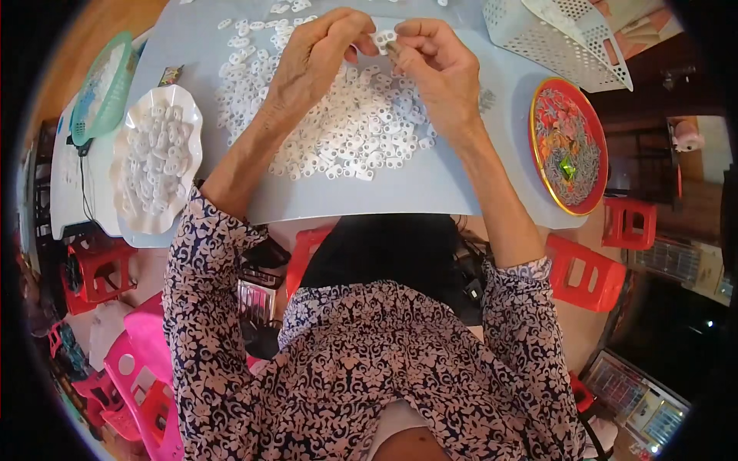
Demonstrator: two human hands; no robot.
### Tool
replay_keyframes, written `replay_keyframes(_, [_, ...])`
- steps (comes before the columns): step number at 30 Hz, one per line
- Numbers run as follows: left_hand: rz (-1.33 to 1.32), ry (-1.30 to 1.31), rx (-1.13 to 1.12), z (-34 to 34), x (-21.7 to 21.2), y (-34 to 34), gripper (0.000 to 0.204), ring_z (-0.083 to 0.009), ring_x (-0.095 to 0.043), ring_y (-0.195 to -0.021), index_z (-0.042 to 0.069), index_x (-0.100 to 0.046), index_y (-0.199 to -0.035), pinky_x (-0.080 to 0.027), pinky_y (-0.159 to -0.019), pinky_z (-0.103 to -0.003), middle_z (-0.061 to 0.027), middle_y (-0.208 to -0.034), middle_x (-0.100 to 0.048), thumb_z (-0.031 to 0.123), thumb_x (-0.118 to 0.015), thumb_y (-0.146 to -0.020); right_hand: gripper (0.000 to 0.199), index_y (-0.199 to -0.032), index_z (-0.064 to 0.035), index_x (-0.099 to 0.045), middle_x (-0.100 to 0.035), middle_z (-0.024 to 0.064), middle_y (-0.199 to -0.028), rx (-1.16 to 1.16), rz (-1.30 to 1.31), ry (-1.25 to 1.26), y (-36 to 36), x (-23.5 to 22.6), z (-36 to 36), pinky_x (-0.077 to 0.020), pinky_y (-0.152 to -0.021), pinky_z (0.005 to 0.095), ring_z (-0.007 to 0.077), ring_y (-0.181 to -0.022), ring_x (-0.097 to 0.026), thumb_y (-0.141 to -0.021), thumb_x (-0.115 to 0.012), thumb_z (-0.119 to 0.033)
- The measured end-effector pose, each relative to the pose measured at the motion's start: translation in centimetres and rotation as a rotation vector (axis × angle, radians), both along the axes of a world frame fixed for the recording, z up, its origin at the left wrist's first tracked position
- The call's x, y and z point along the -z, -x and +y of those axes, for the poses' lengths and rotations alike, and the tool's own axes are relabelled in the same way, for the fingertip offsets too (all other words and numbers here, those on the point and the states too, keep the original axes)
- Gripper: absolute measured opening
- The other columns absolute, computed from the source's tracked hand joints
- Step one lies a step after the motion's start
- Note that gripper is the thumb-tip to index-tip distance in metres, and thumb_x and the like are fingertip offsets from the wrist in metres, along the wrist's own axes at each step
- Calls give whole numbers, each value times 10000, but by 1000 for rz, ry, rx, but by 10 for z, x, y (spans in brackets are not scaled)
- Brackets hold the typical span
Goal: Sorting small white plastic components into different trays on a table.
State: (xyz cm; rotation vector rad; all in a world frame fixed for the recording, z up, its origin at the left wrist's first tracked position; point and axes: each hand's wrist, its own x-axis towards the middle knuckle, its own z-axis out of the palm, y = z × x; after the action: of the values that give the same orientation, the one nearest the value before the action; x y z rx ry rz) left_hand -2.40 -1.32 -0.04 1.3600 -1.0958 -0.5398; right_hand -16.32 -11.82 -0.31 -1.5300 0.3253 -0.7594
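Above the far part of the table, both my hands meet at one small white plastic piece with two round holes [384, 36]. My left hand [323, 50] pinches its left side between closed fingers. From the other side, my right hand [440, 65] has its thumb and fingertips closed on the same piece. Whether a smaller part is also between the right fingertips cannot be made out. Beneath and around my hands spreads a loose pile of similar white two-holed pieces [354, 131] on the pale table [369, 196].
To the left stand a scalloped white dish [123, 184] filled with white pieces and a green basket [115, 107]. On the right is a red, gold-rimmed tray [602, 165] of thin grey parts. A perforated white basket [530, 46] sits at the far right. Red stools [588, 280] surround the table.
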Motion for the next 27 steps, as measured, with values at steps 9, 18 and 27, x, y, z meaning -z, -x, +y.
replay_keyframes(9, [-39, -47, 60, -1, 1, 11, 298, -82, -471, -616, 1, -585, -806, -398, -581, -237, -21, -657, -562, 225, -439, -939, 203, -1071, -1, -567, -630, 44, -891, -5, 26, 45, 3, 0, -2, -490, -694, 225, 90, -740, -576, -874, -597, -37])
replay_keyframes(18, [-45, -42, 35, -2, 4, 8, 298, -85, -467, -607, -3, -534, -753, -388, -565, -244, -22, -635, -518, 205, -423, -936, 260, -1065, 28, -562, -627, 36, -797, 22, 0, 58, -1, -1, 4, -478, -638, 193, 58, -687, -563, -829, -648, -33])
replay_keyframes(27, [5, -113, 84, 0, 0, 11, 269, -77, -508, -667, 10, -515, -758, -455, -613, -236, -13, -676, -504, 190, -419, -932, 342, -1048, -48, -614, -577, 6, -721, 20, 52, 377, -2, 9, -1, -472, -575, 205, 57, -622, -536, -722, -718, -32])
